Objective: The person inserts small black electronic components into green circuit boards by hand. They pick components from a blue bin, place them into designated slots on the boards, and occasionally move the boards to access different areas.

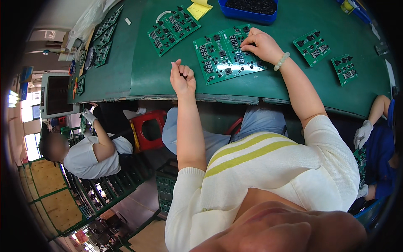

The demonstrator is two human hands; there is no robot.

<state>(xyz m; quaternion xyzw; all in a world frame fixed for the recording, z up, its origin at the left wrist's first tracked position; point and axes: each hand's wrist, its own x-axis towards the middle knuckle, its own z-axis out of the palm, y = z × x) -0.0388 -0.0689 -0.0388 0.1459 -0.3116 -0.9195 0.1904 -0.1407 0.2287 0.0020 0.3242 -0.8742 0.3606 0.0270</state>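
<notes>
A large green circuit board panel (222, 59) with several digit displays and black buttons lies on the green table in front of me. My right hand (262, 45), a beaded bracelet at its wrist, is over the panel's right part. Its thumb and fingers are pinched together close to the displays; whatever they hold is too small to name. To the left of the panel, my left hand (183, 80) is held above the table near its edge, palm up and fingers curled in. Something small and dark shows among those fingers, but I cannot make out what.
A blue bin (247, 17) of small black parts stands at the back beside a yellow notepad (199, 9). Another board panel (173, 30) lies left; two smaller boards (312, 47) lie right. Gloved co-workers sit at both sides, near a red stool (147, 131).
</notes>
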